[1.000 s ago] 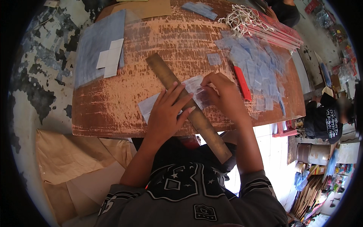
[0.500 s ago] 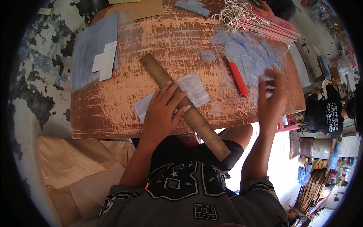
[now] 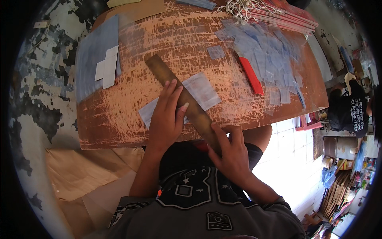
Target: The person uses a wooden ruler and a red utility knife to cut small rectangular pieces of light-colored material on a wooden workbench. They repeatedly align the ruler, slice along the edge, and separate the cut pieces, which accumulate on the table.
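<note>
A long, flat, brown straightedge (image 3: 195, 107) lies slantwise over a translucent plastic piece (image 3: 203, 91) near the table's front edge. My left hand (image 3: 165, 113) rests beside its upper half. Those fingers are stretched out, the fingertips at the strip's left edge and the thumb reaching onto it. At the near end, my right hand (image 3: 232, 153) grips the straightedge between thumb and fingers, hiding that end. To the right on the table lies a red-handled cutter knife (image 3: 250, 75), touched by neither hand.
Many small clear plastic pieces (image 3: 262, 51) are heaped at right. Large bluish sheets (image 3: 93, 55) with white paper (image 3: 107, 67) lie at left. White cords (image 3: 240, 10) and red-white strips (image 3: 278, 22) occupy the far right. Another person (image 3: 352, 107) is off to the right.
My right hand has come down and left from above the plastic heap onto the straightedge's near end. My left fingers have drawn back from across the strip to its left edge.
</note>
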A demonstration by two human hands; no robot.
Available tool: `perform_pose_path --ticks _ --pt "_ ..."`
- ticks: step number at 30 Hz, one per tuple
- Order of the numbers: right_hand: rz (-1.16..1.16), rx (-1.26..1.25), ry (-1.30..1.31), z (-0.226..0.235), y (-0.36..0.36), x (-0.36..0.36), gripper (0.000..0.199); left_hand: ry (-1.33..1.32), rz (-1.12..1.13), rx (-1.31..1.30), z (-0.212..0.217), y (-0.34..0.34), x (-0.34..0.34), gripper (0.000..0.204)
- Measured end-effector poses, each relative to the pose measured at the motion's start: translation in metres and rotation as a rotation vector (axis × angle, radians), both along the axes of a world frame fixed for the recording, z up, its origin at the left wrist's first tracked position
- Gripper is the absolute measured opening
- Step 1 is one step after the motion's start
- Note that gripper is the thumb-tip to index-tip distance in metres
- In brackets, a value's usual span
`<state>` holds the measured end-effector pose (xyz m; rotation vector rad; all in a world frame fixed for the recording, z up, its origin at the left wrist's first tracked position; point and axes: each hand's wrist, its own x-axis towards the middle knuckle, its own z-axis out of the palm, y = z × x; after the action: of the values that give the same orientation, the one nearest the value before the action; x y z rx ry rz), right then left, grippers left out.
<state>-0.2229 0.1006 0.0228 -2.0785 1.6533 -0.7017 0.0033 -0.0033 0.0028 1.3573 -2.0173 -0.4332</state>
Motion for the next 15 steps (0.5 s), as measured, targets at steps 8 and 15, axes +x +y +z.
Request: perform_pose_path --ticks 8,15 --pt "-0.048 -0.018 -0.034 -0.01 0.003 0.015 0.076 -0.117 0.009 -0.045 -0.006 -0.002 -0.002 0.055" --pt "-0.07 -0.05 -0.054 -0.012 0.0 0.015 0.076 -0.152 0.013 -0.013 -0.003 -0.002 -0.004 0.057"
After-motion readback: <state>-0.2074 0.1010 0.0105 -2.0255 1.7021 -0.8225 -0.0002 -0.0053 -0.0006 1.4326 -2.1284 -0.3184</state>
